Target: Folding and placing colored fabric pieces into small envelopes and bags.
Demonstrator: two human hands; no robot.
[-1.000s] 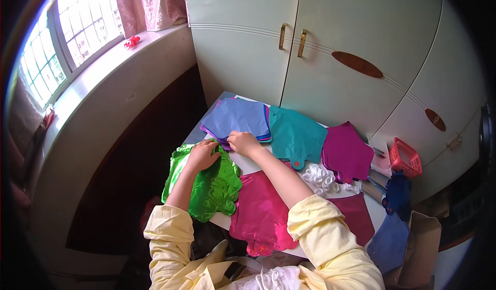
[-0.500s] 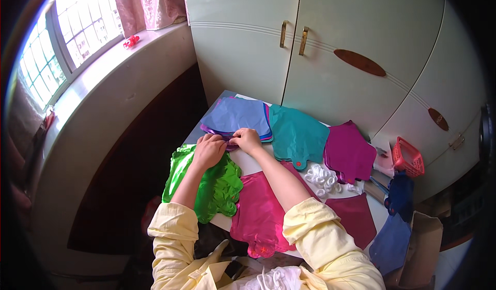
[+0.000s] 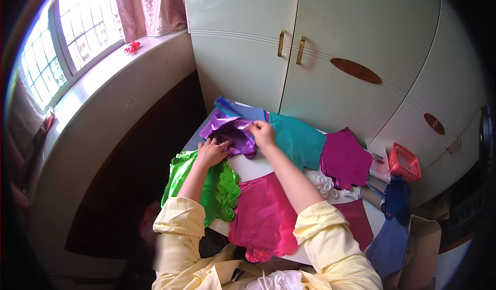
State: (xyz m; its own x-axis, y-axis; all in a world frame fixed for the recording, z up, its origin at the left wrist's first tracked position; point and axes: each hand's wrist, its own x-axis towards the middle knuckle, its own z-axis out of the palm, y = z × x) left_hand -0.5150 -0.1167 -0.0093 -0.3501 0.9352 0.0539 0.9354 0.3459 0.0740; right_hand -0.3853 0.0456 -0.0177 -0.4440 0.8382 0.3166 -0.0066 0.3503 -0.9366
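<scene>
A shiny purple sheet of thin, foil-like material [image 3: 235, 130] lies rumpled and partly lifted on the stack at the table's far left. My right hand [image 3: 263, 134] pinches its right edge and holds that side up. Against its near edge rests my left hand [image 3: 211, 153], fingers spread and touching the sheet. Behind it, a blue sheet [image 3: 248, 112] in the same stack is partly folded back. Near my left wrist lies a glossy green pile [image 3: 219, 192] with scalloped edges. A pink pile [image 3: 266, 212] lies below my right forearm.
Rightward sit a teal stack [image 3: 297, 140], a magenta stack [image 3: 346, 158], white coiled loops [image 3: 323, 183] and a dark red sheet [image 3: 356, 223]. A red basket [image 3: 404, 162] and a cardboard box [image 3: 422, 248] stand at the right. White cabinet doors [image 3: 243, 67] rise behind the table.
My right hand has moved right and lifted the purple sheet's edge. The purple sheet has come up over the blue one. My left hand's fingers have spread at the near edge.
</scene>
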